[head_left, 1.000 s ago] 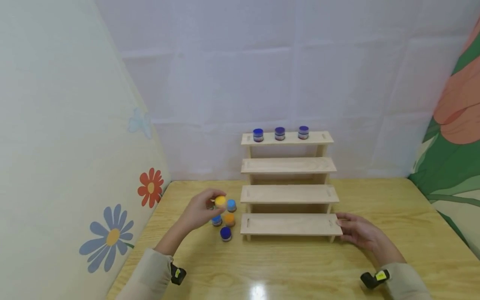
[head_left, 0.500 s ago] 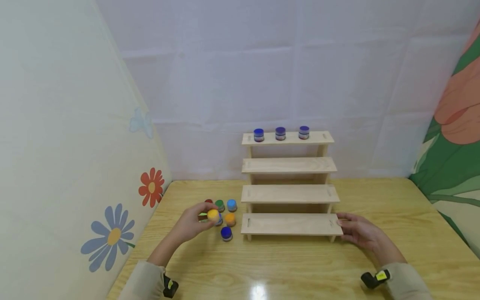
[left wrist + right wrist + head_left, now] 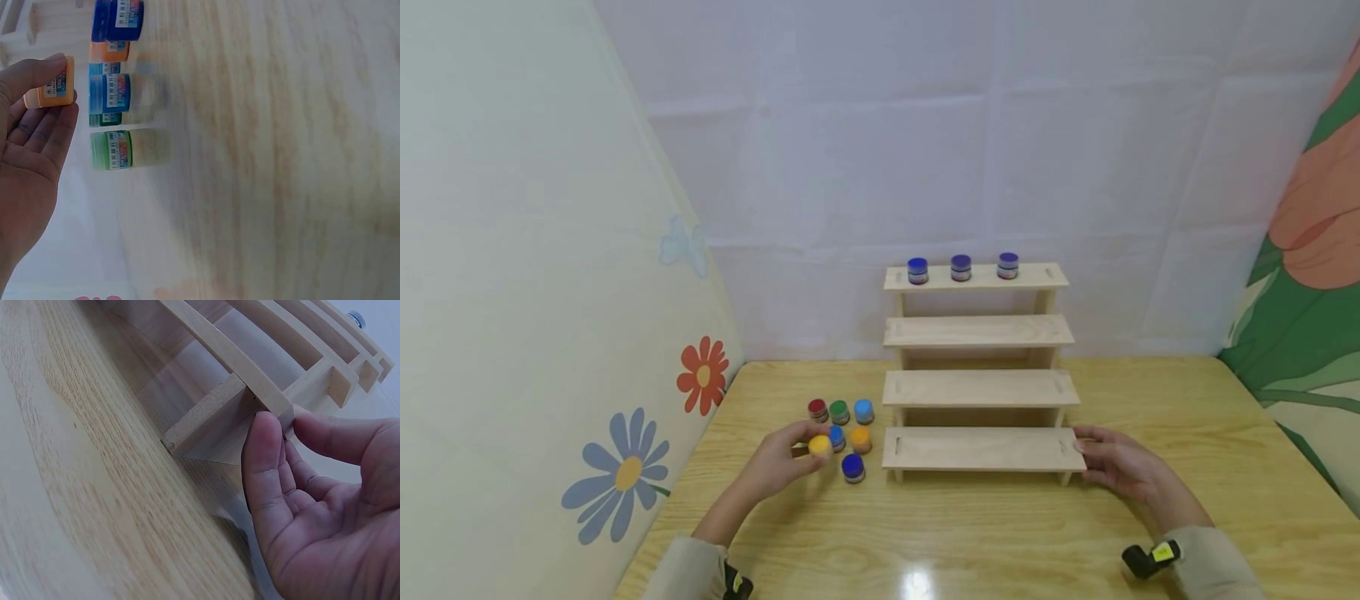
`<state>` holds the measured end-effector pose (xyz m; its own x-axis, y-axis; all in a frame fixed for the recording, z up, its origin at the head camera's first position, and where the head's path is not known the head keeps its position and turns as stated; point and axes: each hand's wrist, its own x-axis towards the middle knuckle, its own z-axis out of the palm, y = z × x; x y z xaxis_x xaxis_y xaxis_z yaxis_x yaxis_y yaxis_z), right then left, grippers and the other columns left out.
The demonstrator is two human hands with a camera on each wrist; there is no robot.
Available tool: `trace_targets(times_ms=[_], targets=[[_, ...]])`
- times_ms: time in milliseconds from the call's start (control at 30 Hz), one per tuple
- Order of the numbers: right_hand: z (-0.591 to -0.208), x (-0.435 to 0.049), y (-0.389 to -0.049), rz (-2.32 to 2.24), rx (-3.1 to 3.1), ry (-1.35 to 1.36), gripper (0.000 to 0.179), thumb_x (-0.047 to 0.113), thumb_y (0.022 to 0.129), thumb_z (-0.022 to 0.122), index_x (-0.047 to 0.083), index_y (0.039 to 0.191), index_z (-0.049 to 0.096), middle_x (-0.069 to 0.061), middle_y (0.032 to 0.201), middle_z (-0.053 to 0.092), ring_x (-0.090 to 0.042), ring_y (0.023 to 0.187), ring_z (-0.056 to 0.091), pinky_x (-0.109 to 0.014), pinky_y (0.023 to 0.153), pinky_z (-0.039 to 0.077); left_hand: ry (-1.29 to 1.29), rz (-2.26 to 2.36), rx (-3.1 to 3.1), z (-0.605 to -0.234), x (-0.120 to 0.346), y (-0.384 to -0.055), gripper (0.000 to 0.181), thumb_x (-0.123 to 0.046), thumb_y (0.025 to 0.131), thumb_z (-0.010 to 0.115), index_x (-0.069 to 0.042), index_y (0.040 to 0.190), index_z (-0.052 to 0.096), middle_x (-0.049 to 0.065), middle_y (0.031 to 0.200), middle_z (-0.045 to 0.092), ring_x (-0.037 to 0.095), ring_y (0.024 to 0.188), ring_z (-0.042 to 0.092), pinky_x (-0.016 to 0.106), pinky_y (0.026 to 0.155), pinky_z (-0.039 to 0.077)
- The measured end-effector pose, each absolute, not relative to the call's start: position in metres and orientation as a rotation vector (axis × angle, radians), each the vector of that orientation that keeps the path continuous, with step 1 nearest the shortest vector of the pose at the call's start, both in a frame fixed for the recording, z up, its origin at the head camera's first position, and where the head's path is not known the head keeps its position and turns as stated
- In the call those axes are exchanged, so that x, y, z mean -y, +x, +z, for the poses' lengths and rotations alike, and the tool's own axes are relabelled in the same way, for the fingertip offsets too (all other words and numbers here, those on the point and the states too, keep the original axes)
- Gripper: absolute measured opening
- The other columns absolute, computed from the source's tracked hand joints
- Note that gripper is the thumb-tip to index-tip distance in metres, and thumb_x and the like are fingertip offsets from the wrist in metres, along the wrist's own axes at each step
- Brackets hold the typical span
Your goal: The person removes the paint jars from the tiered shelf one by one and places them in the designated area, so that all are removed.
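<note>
My left hand pinches a small yellow paint jar between thumb and fingers. In the left wrist view this jar is held higher than the jars standing on the table. Close by it stand a dark blue jar, an orange jar, a blue jar, a light blue jar, a green jar and a dark red jar. A light green jar shows only in the left wrist view. My right hand grips the right end of the lowest board of a wooden step shelf.
On the shelf's top board stand a blue jar and two purple-lidded jars. The wood-grain table reaches back to a white cloth backdrop. A flower-printed panel flanks the left side.
My left hand has carried the yellow jar left and nearer to me, uncovering the dark red and green jars in the head view. The right hand has stayed at the shelf.
</note>
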<state>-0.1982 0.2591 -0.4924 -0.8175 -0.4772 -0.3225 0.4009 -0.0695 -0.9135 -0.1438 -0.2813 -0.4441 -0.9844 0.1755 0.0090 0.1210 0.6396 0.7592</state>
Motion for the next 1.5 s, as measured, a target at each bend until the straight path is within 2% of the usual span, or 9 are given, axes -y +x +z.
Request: trace_targets(times_ms=[333, 567, 800, 1033, 1433, 1500], targets=[[-0.491, -0.259, -0.196, -1.936, -1.625, -0.1, 0.069, 0.013, 0.105, 0.053, -0.013, 0.154, 0.012, 0.001, 0.107, 0.069, -0.013, 0.094, 0.067, -0.027, 0.076, 0.059, 0.217, 1.276, -2.745, -0.459, 0.282, -0.143, 0.032, -0.01, 0.091, 0.076, -0.007, 0.122, 0.067, 0.005, 0.119, 0.068, 0.027, 0.114, 0.062, 0.041, 0.097, 0.057], [-0.491, -0.259, -0.196, -1.945, -1.616, -0.106, 0.069, 0.012, 0.105, 0.054, -0.013, 0.154, 0.012, 0.001, 0.107, 0.069, -0.013, 0.095, 0.068, -0.027, 0.076, 0.06, 0.254, 1.298, -2.726, -0.465, 0.28, -0.145, 0.033, -0.006, 0.088, 0.077, -0.005, 0.12, 0.066, 0.008, 0.12, 0.067, 0.032, 0.117, 0.061, 0.042, 0.097, 0.057], [-0.491, -0.259, -0.195, -1.949, -1.618, -0.094, 0.073, 0.013, 0.105, 0.054, -0.013, 0.155, 0.008, 0.001, 0.107, 0.069, -0.014, 0.095, 0.068, -0.027, 0.077, 0.06, 0.205, 1.275, -2.738, -0.472, 0.277, -0.146, 0.033, -0.002, 0.085, 0.079, -0.006, 0.116, 0.068, 0.006, 0.117, 0.068, 0.029, 0.116, 0.061, 0.04, 0.096, 0.058], [-0.49, -0.259, -0.195, -1.956, -1.611, -0.107, 0.071, 0.013, 0.105, 0.054, -0.012, 0.155, 0.01, 0.001, 0.107, 0.069, -0.013, 0.095, 0.068, -0.027, 0.076, 0.059, 0.161, 1.227, -2.769, -0.475, 0.275, -0.147, 0.031, 0.001, 0.085, 0.078, -0.007, 0.113, 0.068, 0.005, 0.115, 0.069, 0.027, 0.113, 0.062, 0.041, 0.095, 0.058], [-0.492, -0.259, -0.196, -1.953, -1.614, -0.121, 0.072, 0.013, 0.105, 0.054, -0.013, 0.154, 0.009, 0.002, 0.107, 0.069, -0.012, 0.096, 0.068, -0.027, 0.077, 0.059, 0.171, 1.175, -2.782, -0.471, 0.274, -0.146, 0.033, -0.001, 0.084, 0.08, -0.009, 0.114, 0.068, 0.004, 0.116, 0.069, 0.027, 0.112, 0.063, 0.042, 0.094, 0.058], [-0.492, -0.259, -0.196, -1.956, -1.607, -0.121, 0.07, 0.013, 0.105, 0.055, -0.013, 0.154, 0.013, 0.002, 0.107, 0.069, -0.012, 0.096, 0.068, -0.027, 0.077, 0.059, 0.17, 1.16, -2.779, -0.468, 0.275, -0.145, 0.034, -0.005, 0.083, 0.081, -0.009, 0.115, 0.069, 0.003, 0.115, 0.069, 0.026, 0.112, 0.063, 0.042, 0.094, 0.058]])
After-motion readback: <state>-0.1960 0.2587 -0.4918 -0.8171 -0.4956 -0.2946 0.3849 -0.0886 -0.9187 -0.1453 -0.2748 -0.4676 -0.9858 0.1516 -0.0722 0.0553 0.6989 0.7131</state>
